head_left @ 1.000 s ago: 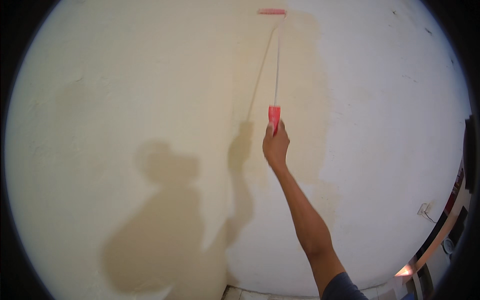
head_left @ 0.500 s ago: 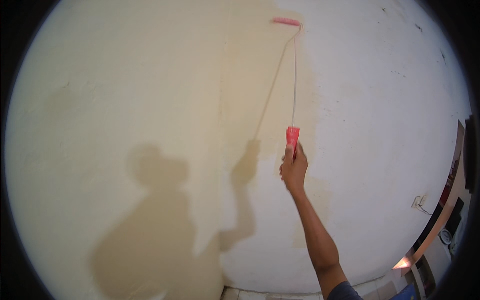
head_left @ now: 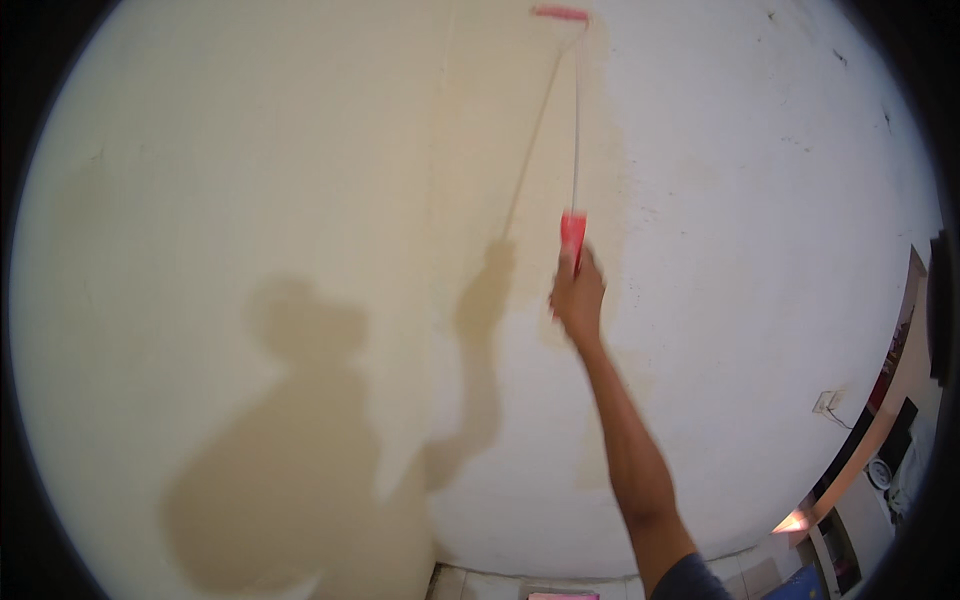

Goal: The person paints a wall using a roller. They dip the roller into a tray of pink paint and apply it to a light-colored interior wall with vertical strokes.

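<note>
My right hand (head_left: 579, 300) is raised in front of the wall, its fingers wrapped round the red handle of a paint roller (head_left: 573, 228). From the handle a long thin metal rod runs upward to the narrow pink roller head (head_left: 561, 14), which lies near the upper edge of the picture. The head is against or close to a cream-coloured strip (head_left: 490, 110) beside the corner. White wall surface (head_left: 730, 260) continues to the right of that strip, with an uneven border and fainter cream patches lower down. My left hand is out of sight.
A cream wall (head_left: 220, 180) meets the other wall at the corner, and my shadow falls across both. At right are a wall socket (head_left: 824, 402) with a cable, and shelving (head_left: 850, 470) holding things. Below lie floor tiles (head_left: 480, 585) and a pink edge (head_left: 562, 597) of something cut off.
My right hand has moved upward with the paint roller, and the roller head is higher on the wall. The pink edge at the bottom has come into view.
</note>
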